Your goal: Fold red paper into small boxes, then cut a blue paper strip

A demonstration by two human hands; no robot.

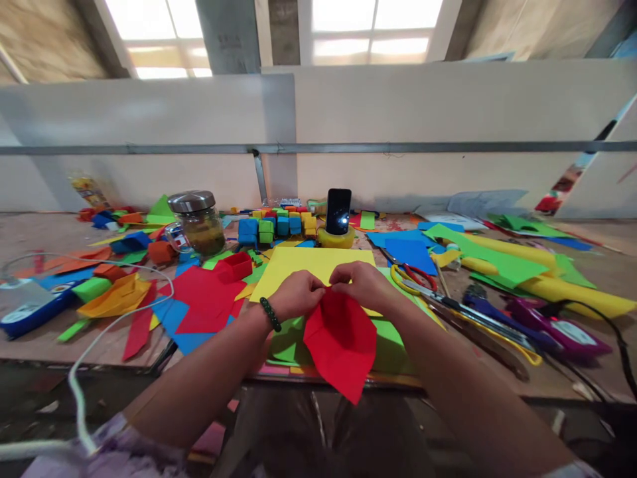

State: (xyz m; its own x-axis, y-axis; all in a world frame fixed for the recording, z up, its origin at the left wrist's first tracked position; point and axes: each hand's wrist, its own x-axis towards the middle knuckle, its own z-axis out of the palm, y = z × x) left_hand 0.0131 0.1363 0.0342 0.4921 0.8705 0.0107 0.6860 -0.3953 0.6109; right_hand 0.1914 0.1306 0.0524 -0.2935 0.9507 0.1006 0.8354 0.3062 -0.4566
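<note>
My left hand (294, 293) and my right hand (363, 284) meet over the near edge of the table, both pinching the top edge of a folded red paper (343, 342). The paper hangs down toward me with its lower corner past the table edge. A dark bead bracelet (270, 314) circles my left wrist. Behind the hands lies a yellow sheet (311, 263), with green sheets (391, 342) under the red paper.
A glass jar with a metal lid (198, 222) stands left of centre. Coloured paper cubes (275, 226) and a phone propped in a yellow tape roll (338, 212) sit at the back. Scissors (409, 273), a glue gun (557, 328) and paper scraps lie right; a white cable (99, 332) loops left.
</note>
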